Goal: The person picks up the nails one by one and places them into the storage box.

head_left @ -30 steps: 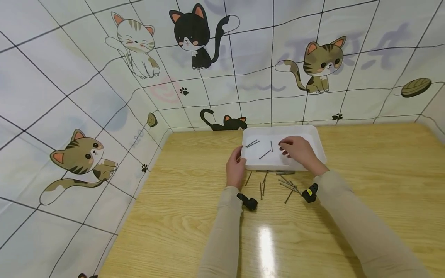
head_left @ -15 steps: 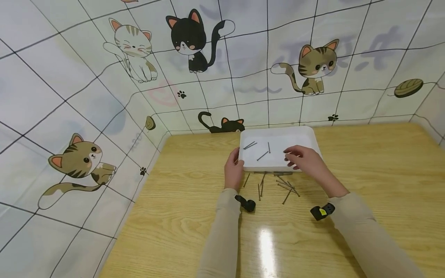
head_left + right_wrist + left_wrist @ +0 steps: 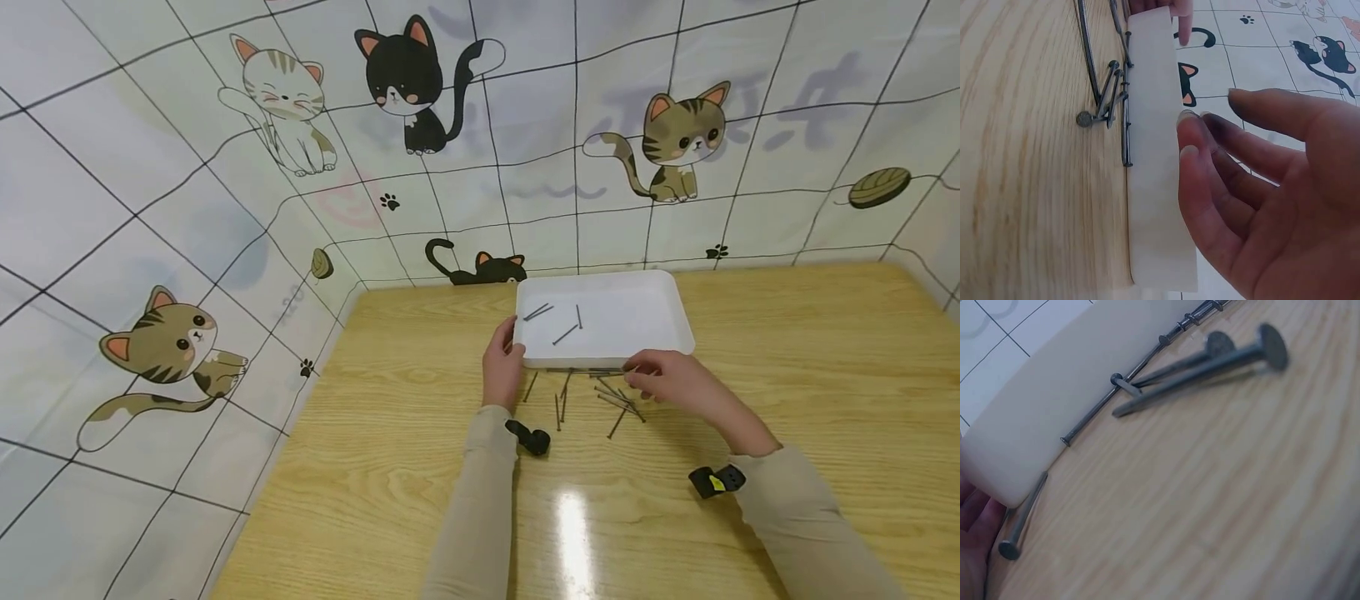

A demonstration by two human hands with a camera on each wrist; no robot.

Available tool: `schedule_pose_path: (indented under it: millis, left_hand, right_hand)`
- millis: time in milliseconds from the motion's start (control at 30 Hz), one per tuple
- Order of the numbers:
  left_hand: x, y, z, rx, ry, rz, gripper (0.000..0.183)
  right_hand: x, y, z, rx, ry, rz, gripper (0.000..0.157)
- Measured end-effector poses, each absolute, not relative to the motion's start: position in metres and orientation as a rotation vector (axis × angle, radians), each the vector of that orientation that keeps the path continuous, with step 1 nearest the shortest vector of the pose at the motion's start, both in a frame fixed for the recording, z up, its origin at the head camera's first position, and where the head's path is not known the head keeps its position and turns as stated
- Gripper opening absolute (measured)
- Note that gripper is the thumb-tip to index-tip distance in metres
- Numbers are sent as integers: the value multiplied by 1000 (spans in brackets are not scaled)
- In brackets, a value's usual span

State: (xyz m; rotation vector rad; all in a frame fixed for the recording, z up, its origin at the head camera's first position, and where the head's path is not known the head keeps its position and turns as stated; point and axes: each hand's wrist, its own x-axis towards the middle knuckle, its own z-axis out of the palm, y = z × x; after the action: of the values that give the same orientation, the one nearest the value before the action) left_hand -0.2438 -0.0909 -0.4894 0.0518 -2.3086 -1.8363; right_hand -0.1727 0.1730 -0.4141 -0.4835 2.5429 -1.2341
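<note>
A shallow white plastic tray [image 3: 637,312] stands against the back wall, with several nails [image 3: 566,334] lying in its left part. My left hand [image 3: 501,368] holds the tray's front left corner. My right hand [image 3: 671,382] is low at the tray's front right edge, near a loose cluster of nails [image 3: 617,423] on the table. In the right wrist view its fingers [image 3: 1194,197] are loosely bent, thumb apart from them, with nothing between. The left wrist view shows one nail [image 3: 1026,512] beside the tray corner and others along the tray's front wall.
The wooden table [image 3: 360,467] extends to both sides and toward me. A wall covering [image 3: 547,200] printed with cartoon cats and grid lines rises behind and to the left. Black wrist cameras are strapped on both wrists.
My right hand has moved from over the tray back toward me, to the nails in front of it. The left hand has stayed at the tray's corner.
</note>
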Motion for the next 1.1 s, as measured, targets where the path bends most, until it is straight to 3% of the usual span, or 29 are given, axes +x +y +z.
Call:
schedule_pose_path:
  millis: [333, 833, 1100]
  left_hand:
    - [-244, -88, -492, 30, -2287, -1854, 49]
    - [-246, -92, -490, 66, -2268, -1915, 50]
    - [-248, -93, -489, 71, -2320, -1885, 50]
  right_hand:
    - [-167, 175, -421, -522, 2657, -942, 32]
    - [-171, 157, -435, -553, 2793, -688, 35]
    - [-166, 153, -432, -560, 2870, -640, 27]
